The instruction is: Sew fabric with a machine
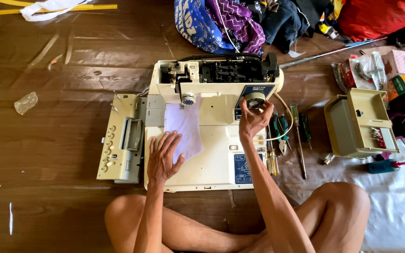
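A cream sewing machine sits on the floor in front of a cross-legged person, its top cover off so the black mechanism shows. The right hand is closed around the handwheel at the machine's right end, thumb on the left of the wheel and fingers curled over its right side. The left hand lies flat and open on the machine bed, gripping nothing; its fingertips press the lower left edge of one piece of white cloth. The cloth runs from those fingers up under the needle area, just below a small round knob.

Left of the machine lies one detached cream cover panel with a row of knobs. Right of the handwheel, near the right hand, lie one pair of green-handled pliers and three screwdrivers. Further right stands one open cream box, with one blue oil bottle just below it. One heap of clothes lies beyond the machine.
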